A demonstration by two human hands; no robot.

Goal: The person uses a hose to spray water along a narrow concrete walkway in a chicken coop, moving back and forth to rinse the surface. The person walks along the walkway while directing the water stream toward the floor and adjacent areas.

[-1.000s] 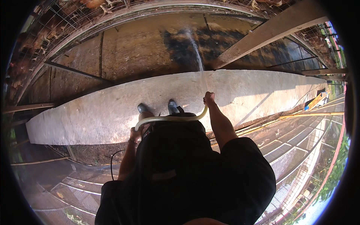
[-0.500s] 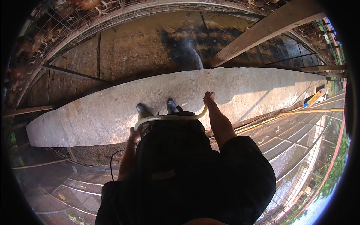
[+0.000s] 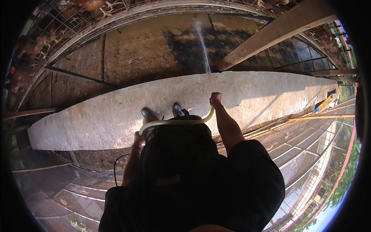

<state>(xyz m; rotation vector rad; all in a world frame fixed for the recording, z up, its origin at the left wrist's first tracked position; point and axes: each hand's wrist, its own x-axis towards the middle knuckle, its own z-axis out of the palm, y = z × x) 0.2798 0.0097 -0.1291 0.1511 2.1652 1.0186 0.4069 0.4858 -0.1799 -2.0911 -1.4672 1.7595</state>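
Head view: looking straight down past dark clothing onto a long concrete walkway [image 3: 96, 123], black boots [image 3: 162, 112] planted on it. Right hand [image 3: 215, 99] stretched forward, fingers curled tight round the end of a pale yellow hose [image 3: 174, 122]; thin water jet [image 3: 201, 42] shooting from that fist across the wet, muddy floor [image 3: 147, 50] beyond the slab. Hose curving back across the body to the left hand [image 3: 138, 139], closed about it low by the hip, individual fingers too small to make out. Wooden beam [image 3: 270, 34] slanting above right. Wire cages [image 3: 46, 34] along the upper rim.
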